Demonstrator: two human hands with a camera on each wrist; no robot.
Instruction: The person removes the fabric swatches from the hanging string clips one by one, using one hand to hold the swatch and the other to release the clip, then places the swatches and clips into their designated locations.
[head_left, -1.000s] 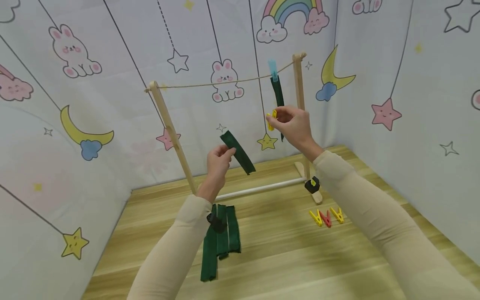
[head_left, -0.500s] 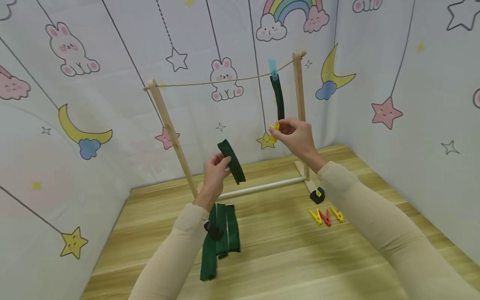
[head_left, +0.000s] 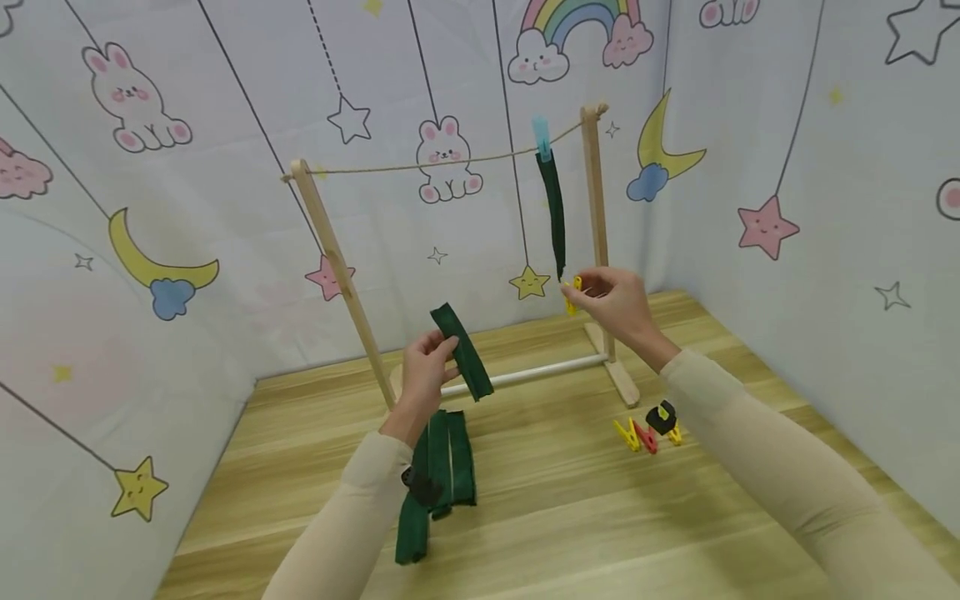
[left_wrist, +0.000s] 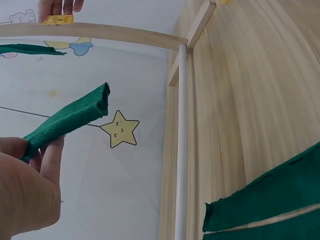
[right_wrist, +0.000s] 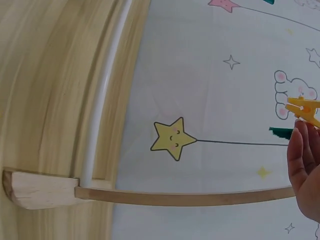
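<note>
green cloth is pinched in the left hand (head_left: 426,371), thumb against fingers: one strip (head_left: 470,362), tilted and well below the line (head_left: 375,172). the right hand (head_left: 621,304) grasps a yellow peg (head_left: 573,296) between thumb and fingertips, near the bottom end of the hung strip (head_left: 553,204); i can't tell how hard it squeezes.

the step looks like pegging the held strip up. i'd take the strip nearer its top corner first, since the thumb sits where the peg may need room. then lift it to the bare cord left of the blue peg (head_left: 542,137), leaving a gap so the two don't crowd. that cord will probably dip when pushed, so steady cloth and cord together with the left fingers, spread the peg wide, and seat it over both before letting go. it seems wise to draw the right hand clear of the hung strip, lest it get knocked.
</note>
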